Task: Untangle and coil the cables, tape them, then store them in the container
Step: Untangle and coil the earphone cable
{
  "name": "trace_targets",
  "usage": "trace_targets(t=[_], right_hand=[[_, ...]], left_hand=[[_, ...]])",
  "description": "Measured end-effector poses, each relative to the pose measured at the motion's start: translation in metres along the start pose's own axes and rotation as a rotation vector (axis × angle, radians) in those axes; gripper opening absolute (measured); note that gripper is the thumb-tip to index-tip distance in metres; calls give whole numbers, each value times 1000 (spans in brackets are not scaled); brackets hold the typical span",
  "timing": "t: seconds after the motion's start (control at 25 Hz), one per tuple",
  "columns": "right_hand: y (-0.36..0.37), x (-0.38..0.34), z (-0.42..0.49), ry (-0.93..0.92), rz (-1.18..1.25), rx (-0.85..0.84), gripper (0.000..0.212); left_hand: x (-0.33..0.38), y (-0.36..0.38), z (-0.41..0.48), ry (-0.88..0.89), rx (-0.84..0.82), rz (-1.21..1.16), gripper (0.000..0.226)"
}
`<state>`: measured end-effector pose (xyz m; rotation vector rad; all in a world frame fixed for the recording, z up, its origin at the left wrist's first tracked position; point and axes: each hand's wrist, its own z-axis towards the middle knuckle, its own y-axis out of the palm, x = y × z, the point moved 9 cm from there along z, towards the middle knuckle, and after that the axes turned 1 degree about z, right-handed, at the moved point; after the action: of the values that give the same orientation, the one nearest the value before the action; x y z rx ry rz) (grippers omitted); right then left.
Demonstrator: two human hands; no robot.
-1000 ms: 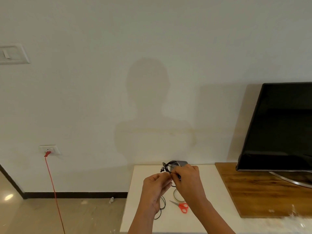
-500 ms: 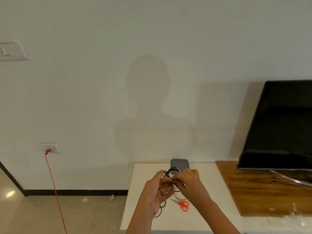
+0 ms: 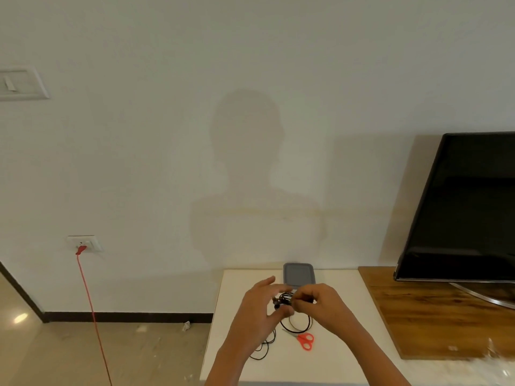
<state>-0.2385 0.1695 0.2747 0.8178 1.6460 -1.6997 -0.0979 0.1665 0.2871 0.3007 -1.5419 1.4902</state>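
A small coiled bundle of thin black cable [image 3: 285,299] hangs above the white desk [image 3: 348,302], pinched by the right hand [image 3: 326,305]. More black cable [image 3: 264,349] lies in loose loops on the desk below. A grey, rounded rectangular container [image 3: 298,274] sits at the desk's far edge by the wall.

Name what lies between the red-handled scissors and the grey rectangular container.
The head view shows a black cable bundle pinched by the right hand, the left hand beside it, and a black cable loop below.
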Motion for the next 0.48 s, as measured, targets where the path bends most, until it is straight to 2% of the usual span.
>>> trace_targets(t=[0.04,0.12,0.24,0.36,0.48], right_hand=[[-1,-3,-1,8,40,-21,26],[-2,-8,-2,10,86,-52,25],[-4,-12,-4,5,141,-66,22],[-4,-14,-6,5,176,-46,21],[-2,-15,-7,13,175,-14,14]], left_hand=[[-4,9,0,8,-57,7,34],[-9,14,2,28,-61,-48,28],[-10,5,4,18,18,-100,16],[-5,-3,0,-11,74,-172,23],[-5,-10,-6,-36,203,-233,19]])
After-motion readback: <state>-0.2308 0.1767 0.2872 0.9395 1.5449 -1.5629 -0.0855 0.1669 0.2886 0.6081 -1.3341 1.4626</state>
